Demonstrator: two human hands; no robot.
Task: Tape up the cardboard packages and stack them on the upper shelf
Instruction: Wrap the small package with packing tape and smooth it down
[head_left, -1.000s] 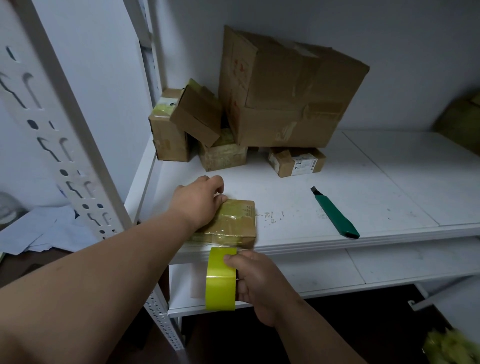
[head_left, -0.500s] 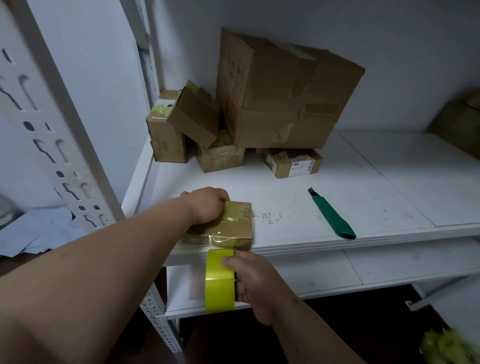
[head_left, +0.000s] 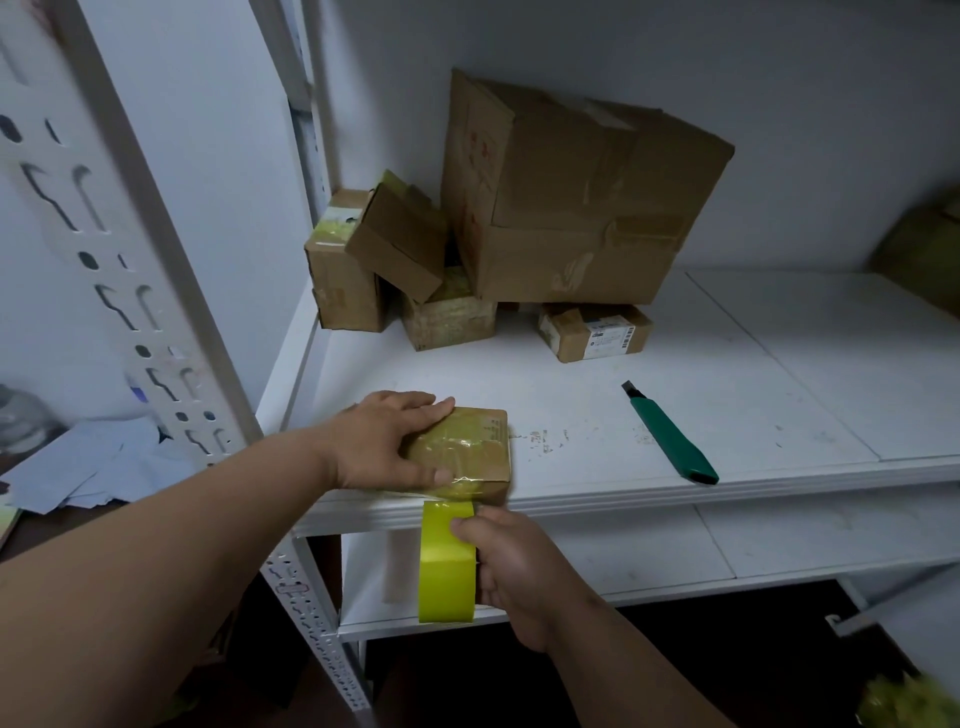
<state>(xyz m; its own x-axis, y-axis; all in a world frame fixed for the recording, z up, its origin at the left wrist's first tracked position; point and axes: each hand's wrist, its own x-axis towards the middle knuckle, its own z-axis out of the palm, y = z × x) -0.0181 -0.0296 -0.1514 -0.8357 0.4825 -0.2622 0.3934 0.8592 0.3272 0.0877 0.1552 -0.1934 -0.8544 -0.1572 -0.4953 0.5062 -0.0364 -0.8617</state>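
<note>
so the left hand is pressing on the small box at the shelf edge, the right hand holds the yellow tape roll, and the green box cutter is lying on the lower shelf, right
Not quite. The head view shows the green box cutter lying on the upper shelf, right of the small box, not on the lower one. The rest holds: the left hand presses on that box and the right hand holds the yellow tape roll.
</note>
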